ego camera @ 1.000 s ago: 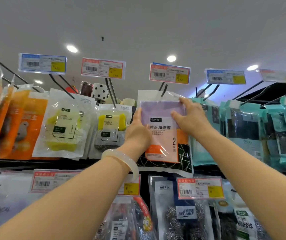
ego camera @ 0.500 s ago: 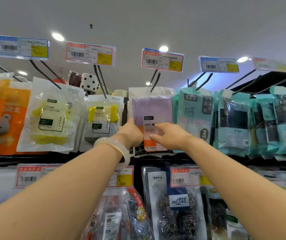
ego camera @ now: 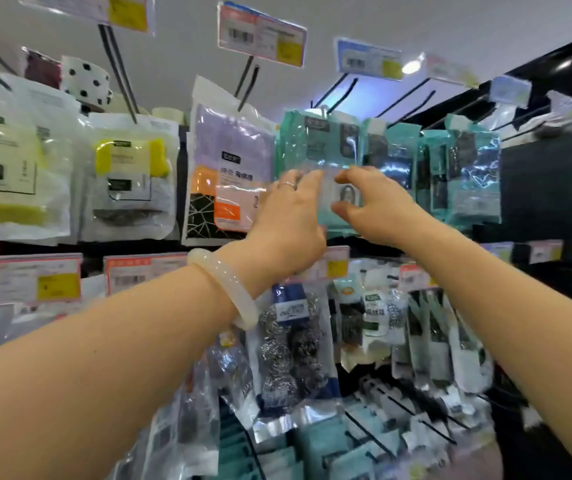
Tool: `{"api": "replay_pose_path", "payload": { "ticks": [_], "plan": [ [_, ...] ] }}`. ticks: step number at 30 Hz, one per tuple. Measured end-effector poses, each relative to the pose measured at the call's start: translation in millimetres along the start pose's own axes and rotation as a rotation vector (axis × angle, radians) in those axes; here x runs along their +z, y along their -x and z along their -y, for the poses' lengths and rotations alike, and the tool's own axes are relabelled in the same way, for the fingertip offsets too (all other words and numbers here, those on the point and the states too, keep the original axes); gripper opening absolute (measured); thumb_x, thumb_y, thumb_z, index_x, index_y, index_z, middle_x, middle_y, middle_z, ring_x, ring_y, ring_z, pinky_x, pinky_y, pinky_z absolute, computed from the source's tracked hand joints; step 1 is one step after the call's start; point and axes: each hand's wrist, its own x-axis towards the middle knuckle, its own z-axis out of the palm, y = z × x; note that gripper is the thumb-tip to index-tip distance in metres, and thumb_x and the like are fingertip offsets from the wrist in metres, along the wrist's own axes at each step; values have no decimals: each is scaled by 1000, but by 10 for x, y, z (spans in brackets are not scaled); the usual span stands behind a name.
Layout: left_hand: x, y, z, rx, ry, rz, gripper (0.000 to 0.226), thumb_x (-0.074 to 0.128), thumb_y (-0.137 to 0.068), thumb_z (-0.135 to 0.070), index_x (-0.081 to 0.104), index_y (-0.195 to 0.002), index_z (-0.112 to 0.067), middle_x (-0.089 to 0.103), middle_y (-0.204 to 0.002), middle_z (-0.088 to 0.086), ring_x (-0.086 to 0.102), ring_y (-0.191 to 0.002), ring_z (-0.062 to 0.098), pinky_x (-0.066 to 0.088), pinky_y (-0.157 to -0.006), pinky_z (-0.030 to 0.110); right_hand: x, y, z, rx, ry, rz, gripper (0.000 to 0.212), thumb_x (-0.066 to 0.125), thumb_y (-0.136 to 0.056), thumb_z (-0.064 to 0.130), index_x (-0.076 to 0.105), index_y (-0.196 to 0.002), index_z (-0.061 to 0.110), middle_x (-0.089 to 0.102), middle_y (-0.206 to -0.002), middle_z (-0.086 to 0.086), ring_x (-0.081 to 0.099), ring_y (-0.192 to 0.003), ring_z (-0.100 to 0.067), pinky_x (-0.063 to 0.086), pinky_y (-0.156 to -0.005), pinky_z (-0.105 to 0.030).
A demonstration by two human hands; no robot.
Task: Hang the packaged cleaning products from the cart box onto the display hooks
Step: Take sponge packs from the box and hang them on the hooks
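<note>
Left hand [ego camera: 289,216] and right hand [ego camera: 374,206] cover lower half of teal packet [ego camera: 315,143]; grip unclear through motion blur. Price tags [ego camera: 262,34] unreadable. Left packets [ego camera: 4,161] cut off at frame edge.

Both bare forearms reach up and forward from the bottom corners, converging on the teal package [ego camera: 326,150] hanging on the upper row. The left hand [ego camera: 288,220] shows its back, fingers extended upward and lying against the package's lower left part; a ring [ego camera: 288,184] sits on one finger and a pale bangle [ego camera: 224,285] circles the wrist. The right hand [ego camera: 378,206] meets the package's lower right part, thumb below and fingers curled over the front in a pinch. The two hands sit just beside each other.
</note>
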Motion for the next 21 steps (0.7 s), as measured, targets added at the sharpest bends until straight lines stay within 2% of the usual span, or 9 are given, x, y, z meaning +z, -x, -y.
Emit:
{"api": "replay_pose_path", "payload": {
  "ticks": [3,8,10,13,15,21],
  "plan": [
    [314,30,-394,146,52,82,72,62,-84,-19,27,-146,-13,36,-143,14,34,-132,33,31,-110,40,-221,421,-417,115,109,28,50,57,-90,23,42,-136,9,39,-144,-11,37,-133,-26,26,-107,-32],
    [1143,264,-1031,251,50,347,67,59,-86,-22,27,-144,-12,33,-143,17,31,-132,36,34,-106,48,-479,1402,-1241,339,341,212,56,58,-90,27,39,-138,8,38,-145,-13,35,-134,-28,29,-109,-37],
    [1537,466,-1286,292,44,456,67,59,-86,-23,25,-143,-11,32,-143,18,30,-133,37,35,-105,49,-506,1862,-1584,429,407,291,58,57,-90,29,37,-139,8,34,-149,-14,29,-138,-27,25,-112,-38],
    [2148,843,-1652,338,36,576,62,58,-87,-26,30,-140,-12,35,-139,18,35,-127,36,41,-95,46,-448,2588,-2057,581,463,396,58,58,-88,32,39,-137,8,37,-145,-15,32,-136,-28,28,-111,-38],
    [2572,1124,-1896,386,9,656,56,57,-87,-23,33,-137,-13,38,-133,17,38,-122,36,39,-89,44,-368,3088,-2342,676,466,485,58,58,-88,32,39,-137,7,36,-145,-14,32,-135,-30,30,-109,-40],
    [3712,1970,-2594,464,-4,942,65,55,-89,-25,23,-144,-15,25,-148,17,22,-138,36,29,-107,47,-203,4400,-3140,871,415,679,50,57,-86,33,46,-129,10,40,-137,-15,36,-127,-35,33,-104,-44]
  ]
}}
